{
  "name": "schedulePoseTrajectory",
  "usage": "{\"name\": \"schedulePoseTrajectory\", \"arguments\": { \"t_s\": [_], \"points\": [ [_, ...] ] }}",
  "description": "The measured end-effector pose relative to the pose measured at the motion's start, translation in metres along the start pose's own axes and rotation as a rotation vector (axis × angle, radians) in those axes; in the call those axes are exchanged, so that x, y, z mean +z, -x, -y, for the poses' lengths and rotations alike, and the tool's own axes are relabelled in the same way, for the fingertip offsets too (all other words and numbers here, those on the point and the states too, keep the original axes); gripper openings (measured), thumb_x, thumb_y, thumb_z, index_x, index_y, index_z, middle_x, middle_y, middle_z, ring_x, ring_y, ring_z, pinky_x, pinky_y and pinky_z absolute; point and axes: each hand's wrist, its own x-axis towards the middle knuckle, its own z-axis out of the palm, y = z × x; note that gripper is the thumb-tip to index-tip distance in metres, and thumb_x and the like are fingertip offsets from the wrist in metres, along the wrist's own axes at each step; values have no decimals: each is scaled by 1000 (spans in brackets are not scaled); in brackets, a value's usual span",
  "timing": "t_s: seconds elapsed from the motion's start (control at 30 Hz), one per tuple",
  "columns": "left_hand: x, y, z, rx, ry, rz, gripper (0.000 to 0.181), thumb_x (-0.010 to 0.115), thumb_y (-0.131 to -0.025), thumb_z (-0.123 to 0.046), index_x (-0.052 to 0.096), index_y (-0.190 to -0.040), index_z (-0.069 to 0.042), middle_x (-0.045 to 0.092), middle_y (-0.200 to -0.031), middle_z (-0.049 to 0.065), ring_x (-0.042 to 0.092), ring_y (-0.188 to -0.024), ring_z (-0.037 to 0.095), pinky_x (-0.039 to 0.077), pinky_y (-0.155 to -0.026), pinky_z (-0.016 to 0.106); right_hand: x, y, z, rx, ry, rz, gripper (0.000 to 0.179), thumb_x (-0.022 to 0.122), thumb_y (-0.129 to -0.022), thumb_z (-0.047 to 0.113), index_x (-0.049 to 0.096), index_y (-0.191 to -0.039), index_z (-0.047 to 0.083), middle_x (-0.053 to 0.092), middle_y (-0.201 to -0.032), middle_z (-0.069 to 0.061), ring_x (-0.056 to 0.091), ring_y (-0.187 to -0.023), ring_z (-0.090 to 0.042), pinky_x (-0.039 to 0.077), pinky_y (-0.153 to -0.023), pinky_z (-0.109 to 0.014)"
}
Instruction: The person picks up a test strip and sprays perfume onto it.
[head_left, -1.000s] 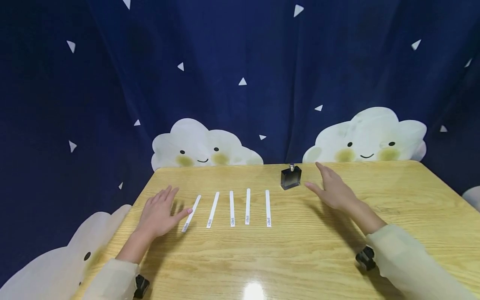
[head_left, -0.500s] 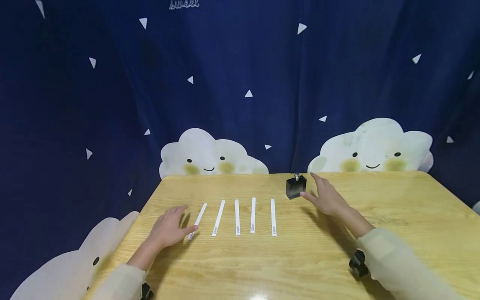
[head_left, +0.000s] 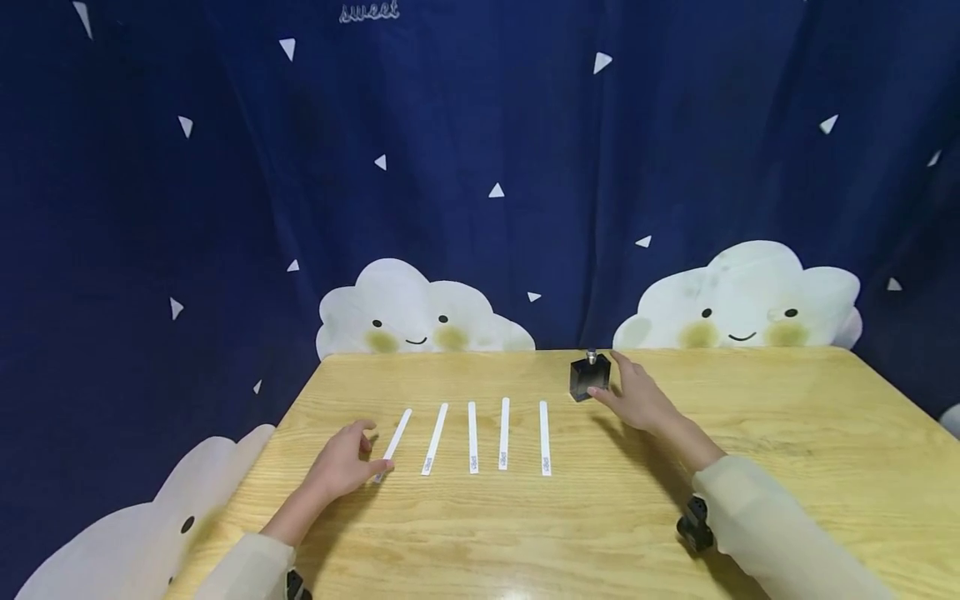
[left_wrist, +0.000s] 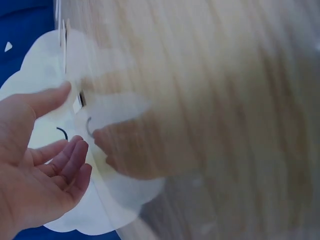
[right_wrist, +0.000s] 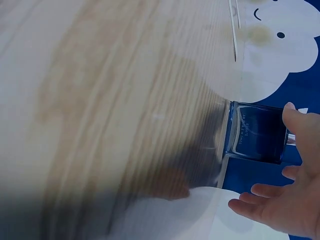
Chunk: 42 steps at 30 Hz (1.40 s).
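A square dark-glass perfume bottle with a bare metal spray neck stands upright near the back edge of the table. My right hand reaches around its right side, thumb across the front face and index finger behind. In the right wrist view, the thumb overlaps the bottle near its neck, while the other fingers spread apart from it. My left hand is loosely bent over the leftmost white paper test strip; its thumb covers part of the strip's printed lower end. Nothing is gripped there.
Several more white strips lie in a row to the right, among them one in the middle and the rightmost one. The wooden table ends at a dark blue curtain with cloud prints.
My right hand has moved left to the bottle, and its thumb now overlaps the front. My left fingers have bent more above the leftmost strip. The head view has tilted slightly up.
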Motion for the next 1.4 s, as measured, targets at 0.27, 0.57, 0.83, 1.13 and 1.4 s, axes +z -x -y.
{"name": "schedulePoseTrajectory", "arguments": {
  "t_s": [0.27, 0.57, 0.83, 1.13, 1.4],
  "points": [
    [0, -2, -11, -60, 52, -20, 32, 79, -75, -10, 61, -99, 2, 60, -83, 8, 52, -73, 16, 44, -65, 27, 3, -16, 7, 33, -66, 5, 85, 57, -94, 39, 14, -148, -11, 29, -146, -41, 32, -134, -56, 33, -109, -63],
    [1, 1, -20, -128, 128, -60, 29, 78, -70, 1, 62, -93, 5, 60, -72, 7, 54, -66, 15, 43, -57, 24, 16, -31, 13, 91, -126, -55, 96, 69, -86, 39, 14, -147, -11, 36, -142, -41, 40, -130, -54, 38, -107, -60],
    [7, 1, -22, -172, 184, -87, 28, 78, -68, 3, 63, -91, 6, 62, -73, 11, 57, -65, 17, 46, -54, 24, 24, -35, 22, 279, -241, -69, 101, 73, -81, 40, 14, -147, -8, 38, -142, -37, 41, -130, -50, 38, -109, -55],
    [9, 4, -29, -211, 198, -87, 25, 74, -71, 7, 61, -93, 8, 61, -75, 12, 59, -64, 17, 50, -53, 23, 31, -33, 24, 346, -292, -147, 88, 73, -81, 32, 26, -140, -11, 46, -134, -35, 47, -124, -48, 43, -105, -53],
    [6, 1, -29, -197, 84, -130, 19, 71, -72, 6, 64, -89, 3, 66, -74, 10, 58, -65, 17, 42, -54, 23, 29, -37, 25, 335, -243, -172, 82, 74, -80, 30, 34, -138, -11, 49, -134, -35, 47, -125, -48, 42, -106, -52]
  ]
}}
